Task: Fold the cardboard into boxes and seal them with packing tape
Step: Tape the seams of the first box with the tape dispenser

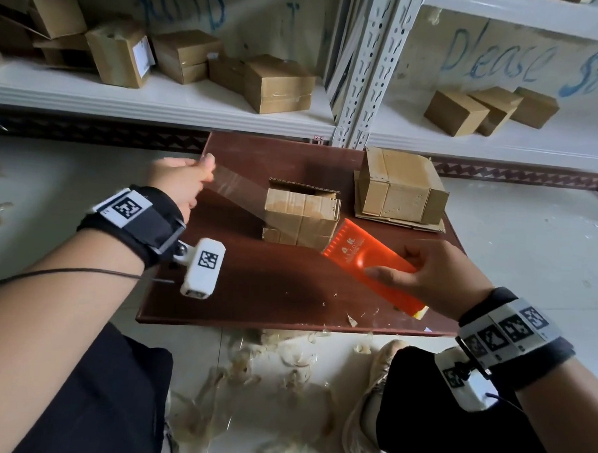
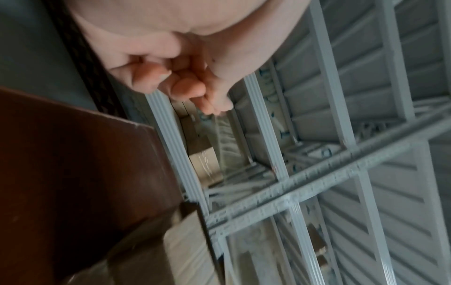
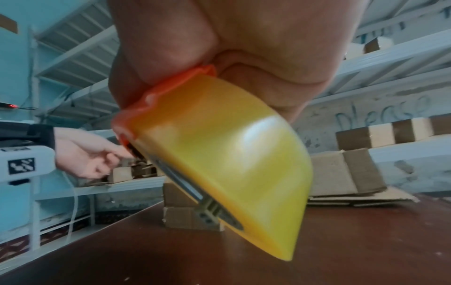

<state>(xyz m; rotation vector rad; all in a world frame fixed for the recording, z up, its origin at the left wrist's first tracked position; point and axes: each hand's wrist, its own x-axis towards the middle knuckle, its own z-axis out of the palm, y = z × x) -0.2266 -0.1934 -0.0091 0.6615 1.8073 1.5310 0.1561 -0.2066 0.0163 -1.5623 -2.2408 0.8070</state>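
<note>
Cardboard folded into a small box sits near the middle of the brown bench, with its top flaps not all down. A strip of clear tape runs from the box's near side up to the left hand, which pinches the loose end between thumb and fingers. The right hand grips the orange tape cutter, with the yellow roll under it, its toothed end against the box's right side. I think the tape could twist or stick to itself if the left hand lets it go slack. It could also go on crooked if the two hands do not pull in line. The light box might slide or tip when the cutter pushes, since nothing holds it down. A bigger box stands on flat cardboard sheets to the right, near but apart from the small one. To the left the bench has bare room, and the left hand is already out near its left edge. Close behind the bench is a white shelf with more boxes, so there is little room to pull that way. Scraps of old tape lie on the floor by the feet.
</note>
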